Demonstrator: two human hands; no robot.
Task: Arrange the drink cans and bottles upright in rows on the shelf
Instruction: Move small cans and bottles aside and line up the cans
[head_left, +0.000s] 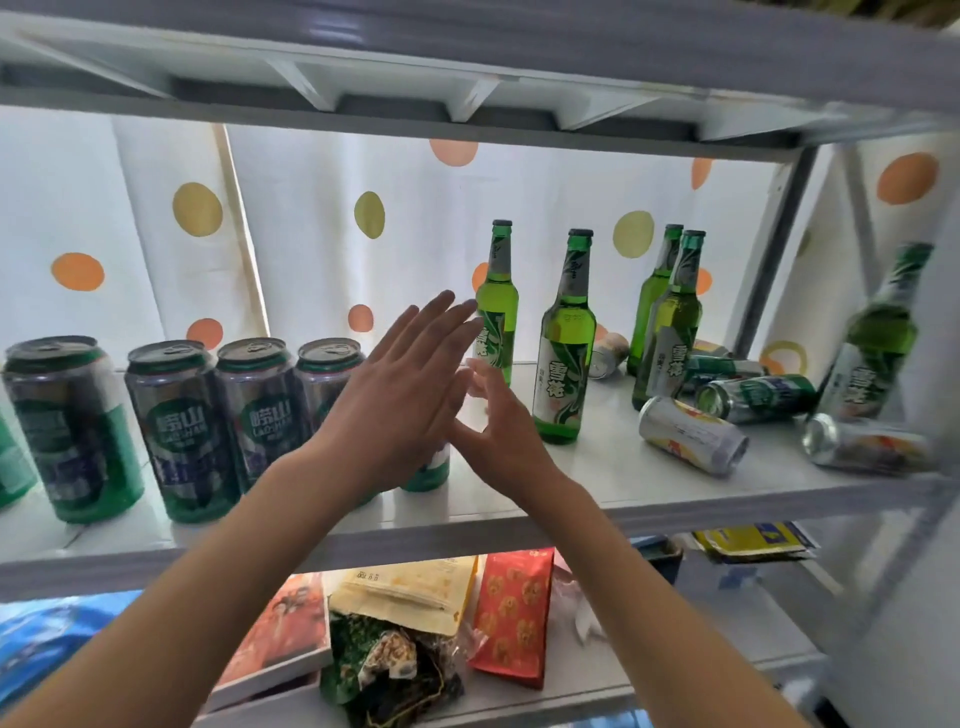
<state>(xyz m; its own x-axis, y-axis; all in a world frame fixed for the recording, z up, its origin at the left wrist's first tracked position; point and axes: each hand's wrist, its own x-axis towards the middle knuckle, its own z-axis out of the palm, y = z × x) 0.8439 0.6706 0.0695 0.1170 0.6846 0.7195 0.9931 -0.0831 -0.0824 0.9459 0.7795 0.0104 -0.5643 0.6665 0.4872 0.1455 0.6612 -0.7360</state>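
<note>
Both my forearms reach up from below over the white shelf board (649, 467). My left hand (400, 384) is flat, fingers straight and together, holding nothing, in front of the row of upright green-and-purple drink cans (182, 431) on the shelf's left side. My right hand (498, 431) is spread loosely just beside it, thumb touching the left palm, empty too. Just beyond my fingertips stand two green glass beer bottles (565, 343); two more stand close together further right (670, 322), and a fifth (878, 332) tilts at the far right. Between them several silver and green cans (693, 435) lie on their sides. Snack bags (511, 613) sit on the lower shelf.
</note>
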